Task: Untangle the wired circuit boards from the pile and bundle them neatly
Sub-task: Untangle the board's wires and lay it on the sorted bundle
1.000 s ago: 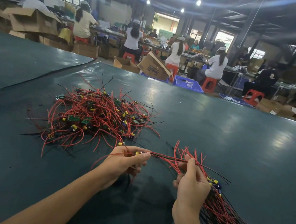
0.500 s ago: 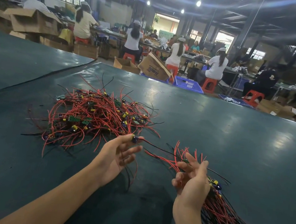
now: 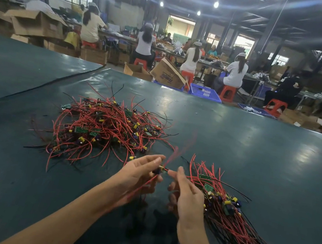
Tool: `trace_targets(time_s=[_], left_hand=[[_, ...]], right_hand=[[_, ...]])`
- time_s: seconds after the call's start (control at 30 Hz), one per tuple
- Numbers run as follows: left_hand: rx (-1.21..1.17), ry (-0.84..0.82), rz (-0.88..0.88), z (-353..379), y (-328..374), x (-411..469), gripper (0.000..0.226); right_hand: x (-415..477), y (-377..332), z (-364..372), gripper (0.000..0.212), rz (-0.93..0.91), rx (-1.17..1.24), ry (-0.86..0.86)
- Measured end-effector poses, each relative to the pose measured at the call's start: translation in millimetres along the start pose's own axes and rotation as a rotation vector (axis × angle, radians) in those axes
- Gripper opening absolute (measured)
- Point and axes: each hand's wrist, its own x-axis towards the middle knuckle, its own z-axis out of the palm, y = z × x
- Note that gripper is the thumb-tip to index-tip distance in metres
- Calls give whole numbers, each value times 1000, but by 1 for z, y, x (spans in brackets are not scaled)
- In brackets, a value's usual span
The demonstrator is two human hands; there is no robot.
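Your left hand (image 3: 138, 178) pinches one wired circuit board (image 3: 161, 168) between thumb and fingertips, held above the surface (image 3: 255, 158) between the two heaps. Your fingers cover most of the board, and only a yellow part and a dark body show. Your right hand (image 3: 186, 193) closes thumb and forefinger on the red wires (image 3: 180, 152) just beside the board. These wires blur upward into a faint streak, so their ends cannot be traced. To the left lies the tangled pile (image 3: 108, 130), its near fringe close to your left hand. To the right lies the aligned bundle (image 3: 229, 217), partly hidden behind your right hand and wrist, its wires fanning toward the lower right. Beyond the surface's far edge are seated workers (image 3: 235, 70), cardboard boxes (image 3: 36, 24) and a blue crate (image 3: 205, 92), all too dim for detail.
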Motion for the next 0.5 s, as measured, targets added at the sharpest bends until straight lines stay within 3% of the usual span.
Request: trace_targets(time_s=[0.23, 0.4, 0.5], left_hand=[[86, -126, -26, 0, -6, -1, 53], [-58, -17, -108, 2, -7, 3, 25], [116, -25, -82, -1, -13, 3, 16]], right_hand=[[-9, -3, 3, 18, 63, 109, -125], [-6, 0, 3, 19, 46, 209, -49], [-5, 0, 2, 20, 23, 246, -48]])
